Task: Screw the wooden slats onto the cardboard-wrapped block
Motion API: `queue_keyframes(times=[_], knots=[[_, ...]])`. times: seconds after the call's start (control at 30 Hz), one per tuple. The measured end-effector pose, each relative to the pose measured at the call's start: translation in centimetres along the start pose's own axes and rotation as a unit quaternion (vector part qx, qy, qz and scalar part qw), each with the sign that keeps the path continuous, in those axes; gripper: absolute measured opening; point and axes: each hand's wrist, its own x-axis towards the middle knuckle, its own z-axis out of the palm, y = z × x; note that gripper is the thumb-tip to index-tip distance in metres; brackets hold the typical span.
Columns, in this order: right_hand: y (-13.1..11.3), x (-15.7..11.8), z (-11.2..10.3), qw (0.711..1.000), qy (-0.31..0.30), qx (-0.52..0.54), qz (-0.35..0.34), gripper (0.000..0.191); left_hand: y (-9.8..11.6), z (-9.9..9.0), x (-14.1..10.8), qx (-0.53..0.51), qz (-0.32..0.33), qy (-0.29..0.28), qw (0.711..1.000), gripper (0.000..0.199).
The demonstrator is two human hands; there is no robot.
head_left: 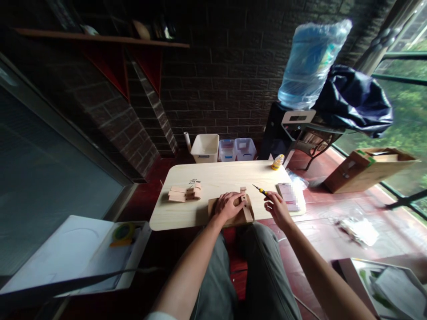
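Note:
My left hand [228,205] rests over a wooden board [237,219] at the near edge of the table, its fingers curled onto the wood. A narrow wooden strip [247,214] with dark holes lies across the board, by the fingertips and thumb. In my right hand [276,207] is a screwdriver [262,191] with a yellow and black handle, its tip pointing left, apart from the strip. Farther left on the table are several wooden pieces [185,194], with small dark screws [193,181] beside them.
The pale table [220,171] also carries a small yellow-based container [277,162] and a flat pad or device [289,197] at the right. Behind it stand a cream bin [204,146] and clear boxes [245,149]. A water dispenser [293,120] is at the back right.

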Motion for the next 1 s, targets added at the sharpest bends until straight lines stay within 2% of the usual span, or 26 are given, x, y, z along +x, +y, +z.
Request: queue_keyframes(times=[0.13, 0.3, 0.4, 0.7, 1.0], knots=[[3.8, -1.4, 2.3, 0.988, 0.064, 0.136, 0.027, 0.061, 0.1, 0.1, -0.1, -0.003, 0.018, 0.005, 1.000, 0.037], [5.8, -2.6, 4.3, 0.973, 0.114, 0.197, 0.033, 0.059, 0.2, 0.2, -0.2, 0.002, 0.028, 0.013, 1.000, 0.037], [6.4, -3.2, 4.7, 0.973, 0.117, 0.198, 0.020, 0.058, 0.3, 0.3, -0.1, 0.010, 0.024, 0.009, 1.000, 0.038], [7.6, -3.8, 5.0, 0.985, 0.075, 0.155, -0.009, 0.044, 0.4, 0.4, 0.1, 0.021, 0.022, 0.001, 1.000, 0.038], [7.4, -3.9, 4.8, 0.991, 0.073, 0.108, -0.031, 0.050, 0.0, 0.4, 0.4, 0.029, 0.014, 0.000, 0.999, 0.038]])
